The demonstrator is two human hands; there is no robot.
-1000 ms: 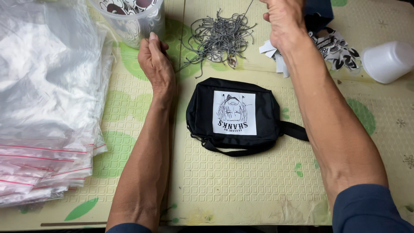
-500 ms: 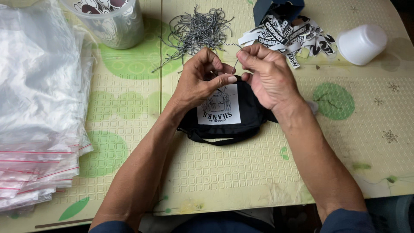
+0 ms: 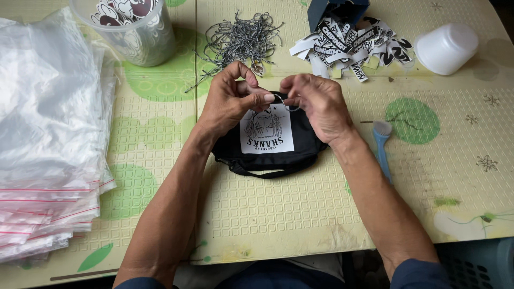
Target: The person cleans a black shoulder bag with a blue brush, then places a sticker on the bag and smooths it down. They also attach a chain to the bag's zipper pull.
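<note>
Since the earlier frame the hands have been kept together above the black pouch [image 3: 270,140], and the view has been drawn slightly closer; a second ago the hands were apart, near the pile of cords. The left hand [image 3: 230,101] and the right hand [image 3: 313,104] are now met just over the pouch's top edge, where a short piece of thin speckled cord [image 3: 279,98] is pinched between the narrow-set fingers of both. The pouch is laid flat at the centre of the table [image 3: 300,214], its white rectangular label with a dark line drawing turned upward.

A loose heap of grey speckled cords [image 3: 241,37] is seen at upper centre. To its right, black-and-white printed tags [image 3: 353,45] are spilled from a dark blue box [image 3: 334,8]. A white plastic cup [image 3: 445,47] is tipped at upper right. A clear tub of stickers [image 3: 134,29] stands at upper left, and a stack of clear zip bags with red seal strips [image 3: 48,139] fills the left edge. A blue-handled brush [image 3: 382,144] is laid right of the right wrist.
</note>
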